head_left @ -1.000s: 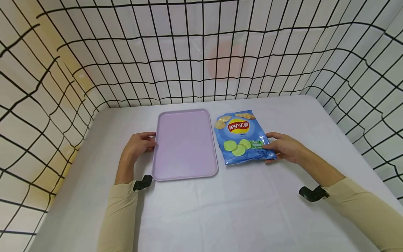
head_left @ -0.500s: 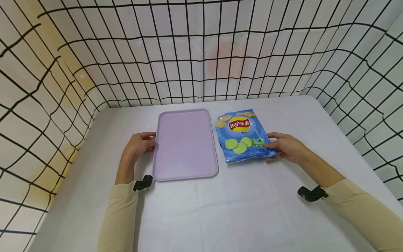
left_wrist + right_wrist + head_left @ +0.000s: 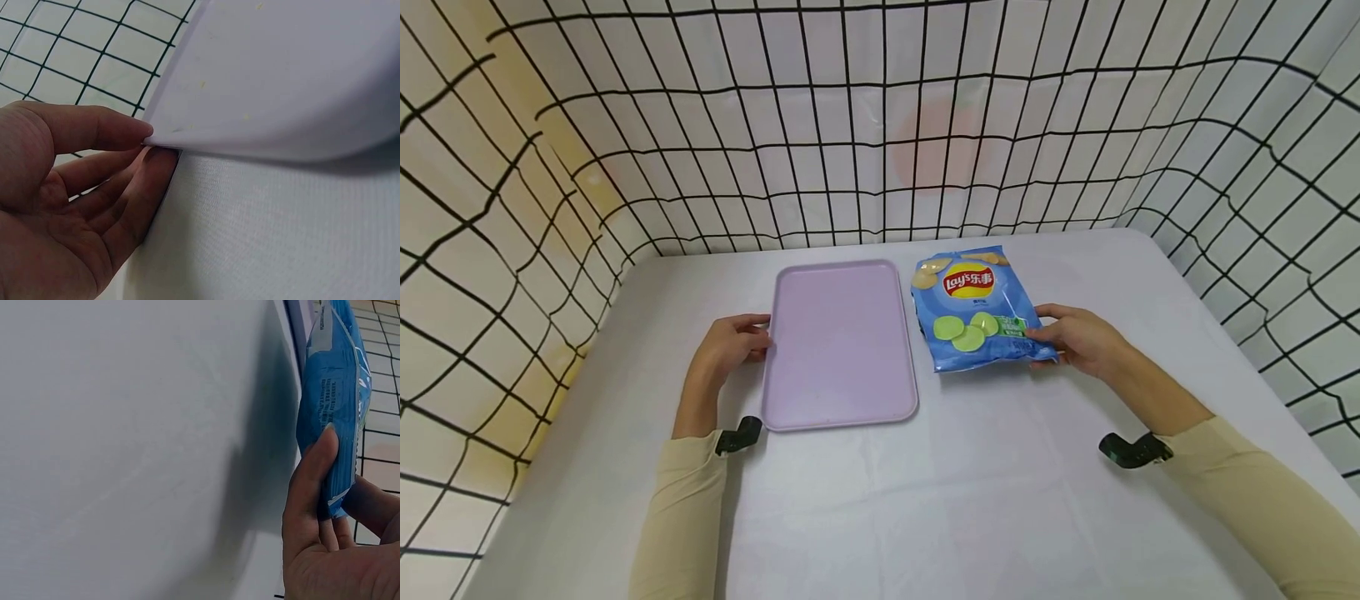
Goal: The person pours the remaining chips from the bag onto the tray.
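A flat lilac tray lies on the white table. My left hand pinches its left edge; in the left wrist view the thumb is at the rim and the other fingers reach beneath it. Right of the tray is a blue bag of Lay's potato chips, printed with lime slices. My right hand grips the bag by its lower right corner. Seen from the right wrist, the bag stands off the table, with a shadow on the cloth beside it.
White cloth covers the table. A black wire grid encloses the back and both sides. Each sleeve carries a small black wrist camera, one at the left wrist and one at the right wrist.
My right hand has moved the chip bag slightly toward the back of the table, and its near edge has risen. The left hand and the tray have stayed put.
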Available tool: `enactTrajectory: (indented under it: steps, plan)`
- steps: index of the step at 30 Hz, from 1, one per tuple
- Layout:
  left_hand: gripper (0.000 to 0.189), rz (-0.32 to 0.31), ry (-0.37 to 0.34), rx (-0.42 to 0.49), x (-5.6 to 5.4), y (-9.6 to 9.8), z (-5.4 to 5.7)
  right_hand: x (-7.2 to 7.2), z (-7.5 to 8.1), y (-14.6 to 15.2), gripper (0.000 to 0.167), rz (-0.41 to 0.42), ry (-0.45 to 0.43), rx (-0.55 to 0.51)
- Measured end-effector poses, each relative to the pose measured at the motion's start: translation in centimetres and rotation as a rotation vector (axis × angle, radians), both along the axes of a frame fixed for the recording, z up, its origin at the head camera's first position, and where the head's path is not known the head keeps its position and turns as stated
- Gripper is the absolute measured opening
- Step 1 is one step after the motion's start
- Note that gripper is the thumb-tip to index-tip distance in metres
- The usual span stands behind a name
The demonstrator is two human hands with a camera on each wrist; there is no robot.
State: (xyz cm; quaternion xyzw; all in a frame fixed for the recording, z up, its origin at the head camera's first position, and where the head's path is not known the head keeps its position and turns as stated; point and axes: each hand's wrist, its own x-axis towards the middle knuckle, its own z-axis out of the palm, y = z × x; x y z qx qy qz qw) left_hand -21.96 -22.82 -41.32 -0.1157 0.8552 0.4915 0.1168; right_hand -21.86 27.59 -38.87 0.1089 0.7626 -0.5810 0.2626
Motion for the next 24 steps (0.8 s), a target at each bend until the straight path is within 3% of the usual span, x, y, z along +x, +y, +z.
enactTrajectory:
  steps: [6,24]
  plan:
    - [0.052,0.0,0.006,0.038,0.0,-0.2,0.0,-0.8,0.7,-0.7,0.065,0.007,0.026,0.001]
    - [0.051,0.014,0.0,0.036,-0.1,-0.2,-0.2,-3.2,2.8,-4.9,0.057,0.034,0.055,-0.094]
